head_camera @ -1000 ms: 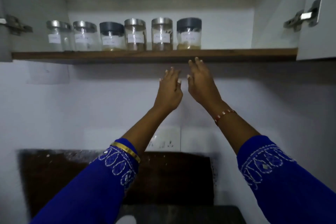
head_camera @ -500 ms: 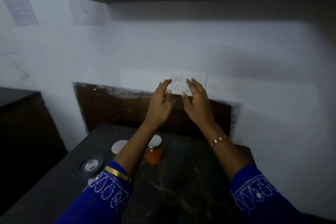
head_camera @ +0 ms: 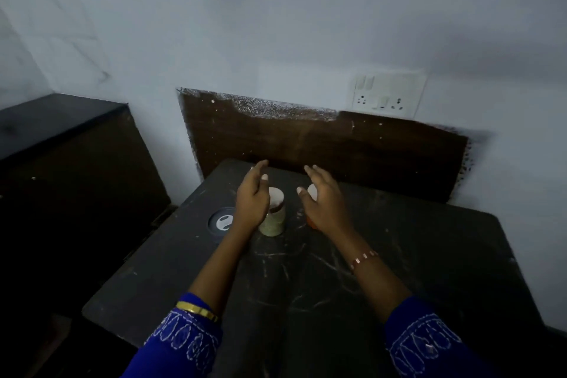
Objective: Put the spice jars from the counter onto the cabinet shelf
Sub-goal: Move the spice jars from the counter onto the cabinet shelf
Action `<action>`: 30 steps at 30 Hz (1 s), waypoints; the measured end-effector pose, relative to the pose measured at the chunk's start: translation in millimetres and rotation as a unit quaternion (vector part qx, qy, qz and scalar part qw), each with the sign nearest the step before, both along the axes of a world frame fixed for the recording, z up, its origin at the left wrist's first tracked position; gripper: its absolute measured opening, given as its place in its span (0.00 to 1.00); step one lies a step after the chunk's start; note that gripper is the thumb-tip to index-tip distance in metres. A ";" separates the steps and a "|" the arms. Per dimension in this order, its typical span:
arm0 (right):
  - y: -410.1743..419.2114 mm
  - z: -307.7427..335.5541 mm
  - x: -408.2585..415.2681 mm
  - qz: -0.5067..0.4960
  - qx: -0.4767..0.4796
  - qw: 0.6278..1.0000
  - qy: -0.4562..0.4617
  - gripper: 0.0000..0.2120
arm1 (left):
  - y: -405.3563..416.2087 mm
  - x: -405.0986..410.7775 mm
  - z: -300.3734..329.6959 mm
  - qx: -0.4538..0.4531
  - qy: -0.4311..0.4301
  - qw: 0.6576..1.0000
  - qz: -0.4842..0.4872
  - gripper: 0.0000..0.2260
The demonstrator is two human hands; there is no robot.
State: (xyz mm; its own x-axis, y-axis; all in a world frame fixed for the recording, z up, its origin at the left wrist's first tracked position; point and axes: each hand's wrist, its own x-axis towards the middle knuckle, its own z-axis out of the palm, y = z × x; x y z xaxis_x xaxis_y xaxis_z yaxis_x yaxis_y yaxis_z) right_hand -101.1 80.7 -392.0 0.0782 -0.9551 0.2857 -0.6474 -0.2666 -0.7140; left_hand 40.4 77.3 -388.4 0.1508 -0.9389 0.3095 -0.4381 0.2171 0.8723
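My left hand hovers above the counter with its fingers straight and loose, holding nothing, just left of a pale-lidded spice jar. The jar stands upright on the dark counter, its contents a pale greenish colour, and the edge of my palm overlaps its left side in this view; I cannot tell whether I am touching it. My right hand is spread wide too, empty, fingers reaching forward. Beneath it sits a second jar, mostly hidden: only a slice of its white lid and a bit of orange at its base show. The two jars stand near each other, between my hands.

To the left of my left hand a round dark fitting with a white mark is set in the counter. Behind the counter runs a brown panel against the white wall, with a switch and socket plate above it on the right.
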 end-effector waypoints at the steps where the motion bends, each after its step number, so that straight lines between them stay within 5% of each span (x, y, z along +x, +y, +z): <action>1: -0.6 -7.5 10.0 -0.001 0.014 1.000 0.000 0.24 | -1.5 12.0 -9.7 0.014 0.007 1.000 0.007 0.17; 17: -26.0 -91.6 149.1 0.081 0.186 0.972 0.115 0.27 | -40.8 133.7 -106.6 0.195 0.063 0.978 0.035 0.18; 30: -20.6 -109.3 140.1 0.003 0.175 0.984 0.033 0.15 | -43.3 124.4 -116.8 0.204 0.132 0.970 0.020 0.17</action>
